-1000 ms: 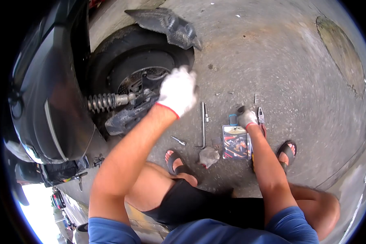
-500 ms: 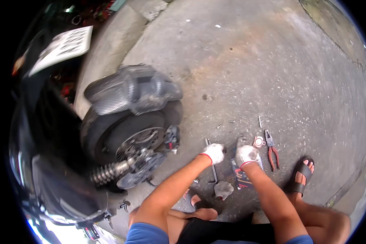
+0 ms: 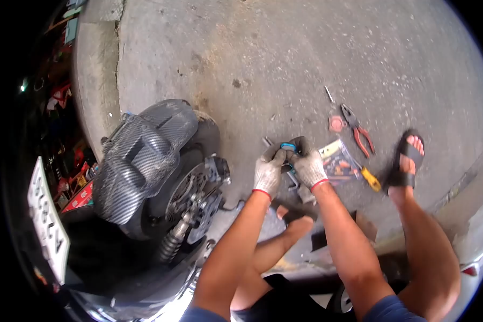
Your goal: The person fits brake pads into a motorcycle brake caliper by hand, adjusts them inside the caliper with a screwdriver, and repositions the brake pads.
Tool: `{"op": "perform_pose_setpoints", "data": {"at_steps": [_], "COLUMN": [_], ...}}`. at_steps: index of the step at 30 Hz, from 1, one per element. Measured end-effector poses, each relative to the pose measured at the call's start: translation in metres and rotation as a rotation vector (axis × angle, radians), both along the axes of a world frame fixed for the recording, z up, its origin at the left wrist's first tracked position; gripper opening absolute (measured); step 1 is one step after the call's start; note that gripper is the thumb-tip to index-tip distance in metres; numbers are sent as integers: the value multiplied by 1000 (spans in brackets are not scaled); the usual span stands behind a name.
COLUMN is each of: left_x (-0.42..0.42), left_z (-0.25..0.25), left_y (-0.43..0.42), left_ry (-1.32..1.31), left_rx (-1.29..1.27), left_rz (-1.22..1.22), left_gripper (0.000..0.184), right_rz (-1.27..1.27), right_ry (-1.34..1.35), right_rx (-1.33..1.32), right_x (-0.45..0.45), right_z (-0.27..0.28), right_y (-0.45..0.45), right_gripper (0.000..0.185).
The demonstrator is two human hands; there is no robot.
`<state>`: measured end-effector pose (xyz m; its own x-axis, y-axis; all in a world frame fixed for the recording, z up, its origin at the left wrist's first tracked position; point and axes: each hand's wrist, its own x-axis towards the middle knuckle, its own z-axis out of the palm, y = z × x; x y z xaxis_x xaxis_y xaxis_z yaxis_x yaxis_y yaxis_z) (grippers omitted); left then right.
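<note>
My left hand [image 3: 269,165] and my right hand [image 3: 307,162], both in pale knitted work gloves with red cuffs, meet in front of me. Their fingers are closed on a small black-and-blue part [image 3: 288,146]; its kind is unclear and most of it is covered. Beneath the hands lies a metal bar tool [image 3: 267,141], partly hidden. Just right of my right hand is a clear pack with a printed card [image 3: 338,162]. A screwdriver with a yellow handle [image 3: 370,179] lies by its corner. Farther off are red-handled pliers [image 3: 361,137] and a round reddish part [image 3: 336,124].
To the left stands a motorcycle with a carbon-patterned rear fender [image 3: 145,155], a brake caliper [image 3: 217,169] and a spring shock absorber [image 3: 174,241]. A metal pin or bolt [image 3: 329,94] lies on the concrete. My sandalled foot [image 3: 408,161] is at the right.
My hands, apart before, have come together and now hold the black-and-blue part. The view has shifted, and the yellow-handled screwdriver now shows beside the pack.
</note>
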<state>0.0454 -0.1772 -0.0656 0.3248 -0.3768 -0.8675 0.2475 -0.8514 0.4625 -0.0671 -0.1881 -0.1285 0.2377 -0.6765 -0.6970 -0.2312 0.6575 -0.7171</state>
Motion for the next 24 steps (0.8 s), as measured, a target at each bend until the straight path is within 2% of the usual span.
{"op": "perform_pose_setpoints", "data": {"at_steps": [2,3,5,6,8,9,10,13,15,17,18,20,22,24], "left_x": [-22,-34,-57,-69,-105,-110,-127,-174,-196,-203,-208,-217,-221,-219], "left_z": [37,52,79,99,162,177,216,334,393,430,450,483,499,519], "left_y": [4,8,21,23,-1,6,-16,-71,-99,-114,-125,-151,-162,-184], "left_ry": [-124,-116,-86,-95,-112,-116,-100,-76,-32,69,126,147,214,304], "left_rx": [113,122,83,121,239,187,160,2,-56,-61,-26,-76,-177,-146], "left_rz": [-13,-31,171,137,77,-47,-120,-328,-309,-299,-241,-254,-223,-268], "left_gripper": [36,36,37,37,36,37,37,37,35,33,33,34,34,39], "right_rz": [-91,-109,-344,-415,-412,-406,-425,-586,-579,-583,-498,-450,-383,-333], "right_ry": [-127,-121,-107,-78,-86,-99,-142,-379,-431,-432,-384,-348,-297,-262], "right_rx": [251,260,377,497,445,424,365,423,357,222,198,100,14,-68], "right_x": [-14,-23,-48,-66,-105,-126,-144,-191,-221,-241,-253,-267,-271,-274], "right_z": [29,46,88,119,165,200,231,324,382,435,461,507,526,541], "right_y": [9,12,11,-4,-22,-43,-58,-106,-136,-161,-173,-194,-202,-212], "right_gripper": [20,20,20,20,24,26,30,36,47,51,51,45,40,34]}}
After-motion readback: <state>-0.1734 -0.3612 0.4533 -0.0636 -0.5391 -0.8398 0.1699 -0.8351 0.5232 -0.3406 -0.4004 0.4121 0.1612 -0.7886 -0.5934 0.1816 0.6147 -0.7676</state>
